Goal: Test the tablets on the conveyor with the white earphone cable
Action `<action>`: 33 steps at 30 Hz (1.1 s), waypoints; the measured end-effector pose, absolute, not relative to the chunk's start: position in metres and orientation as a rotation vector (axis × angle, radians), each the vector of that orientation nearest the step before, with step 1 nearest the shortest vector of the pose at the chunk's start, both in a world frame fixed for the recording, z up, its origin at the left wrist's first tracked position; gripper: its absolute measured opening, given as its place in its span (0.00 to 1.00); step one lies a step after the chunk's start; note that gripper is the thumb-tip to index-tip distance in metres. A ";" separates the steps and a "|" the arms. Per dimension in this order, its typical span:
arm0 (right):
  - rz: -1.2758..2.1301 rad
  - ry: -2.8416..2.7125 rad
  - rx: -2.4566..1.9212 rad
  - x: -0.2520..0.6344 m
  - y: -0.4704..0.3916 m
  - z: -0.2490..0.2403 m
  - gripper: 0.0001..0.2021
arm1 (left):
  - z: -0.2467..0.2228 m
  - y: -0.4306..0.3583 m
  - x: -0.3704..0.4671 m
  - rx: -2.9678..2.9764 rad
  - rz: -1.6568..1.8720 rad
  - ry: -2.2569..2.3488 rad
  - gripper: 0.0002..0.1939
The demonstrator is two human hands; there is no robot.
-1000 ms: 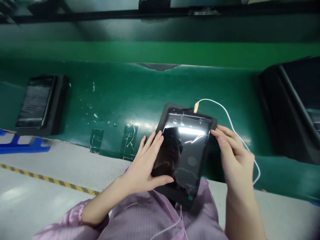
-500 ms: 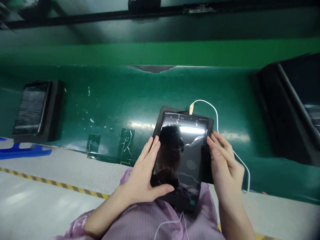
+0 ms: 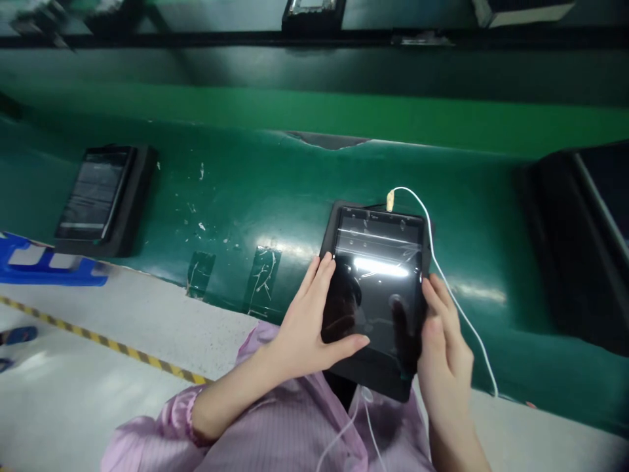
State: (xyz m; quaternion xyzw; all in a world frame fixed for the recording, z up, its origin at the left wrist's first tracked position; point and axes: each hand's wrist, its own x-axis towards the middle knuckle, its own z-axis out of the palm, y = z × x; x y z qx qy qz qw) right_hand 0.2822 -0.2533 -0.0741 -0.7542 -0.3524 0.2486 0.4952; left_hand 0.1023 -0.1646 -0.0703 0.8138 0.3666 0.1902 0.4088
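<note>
Fingers of the left hand (image 3: pixel 314 321) lie along one side of the tablet (image 3: pixel 376 282), thumb over its lower face; the right hand (image 3: pixel 445 347) cups the opposite edge. The tablet rests on a black pad (image 3: pixel 330 229) at the table's (image 3: pixel 236 190) near edge, a white cable (image 3: pixel 455 298) (yellowish at its plug) meeting its top.

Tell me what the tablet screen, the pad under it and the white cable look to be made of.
Tablet screen: glossy glass or clear plastic, given its bright, mirror-like reflections.
Pad: possibly foam or rubber, matte black, with no sharp shine along its edge.
Cable: probably a plastic or rubber jacket, smooth and plain white, bending in a loose curve.
</note>
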 end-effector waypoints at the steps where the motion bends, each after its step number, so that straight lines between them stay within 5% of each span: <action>1: 0.624 -0.831 -1.814 0.280 -0.258 -0.075 0.19 | -0.071 -0.165 0.103 2.049 0.498 0.920 0.53; 7: 0.687 -0.766 -1.691 0.286 -0.266 -0.080 0.16 | -0.072 -0.165 0.101 2.024 0.564 0.864 0.51; 21: 0.880 -0.724 -1.552 0.304 -0.263 -0.085 0.18 | -0.051 -0.144 0.085 2.066 0.163 0.711 0.70; 25: 0.860 -0.731 -1.522 0.305 -0.264 -0.087 0.16 | -0.054 -0.147 0.090 2.025 0.220 0.803 0.62; 31: 0.868 -0.719 -1.522 0.301 -0.263 -0.084 0.18 | -0.065 -0.149 0.099 1.940 0.574 0.987 0.32; 33: 0.862 -0.730 -1.519 0.301 -0.263 -0.084 0.17 | -0.068 -0.150 0.100 1.914 0.641 1.000 0.29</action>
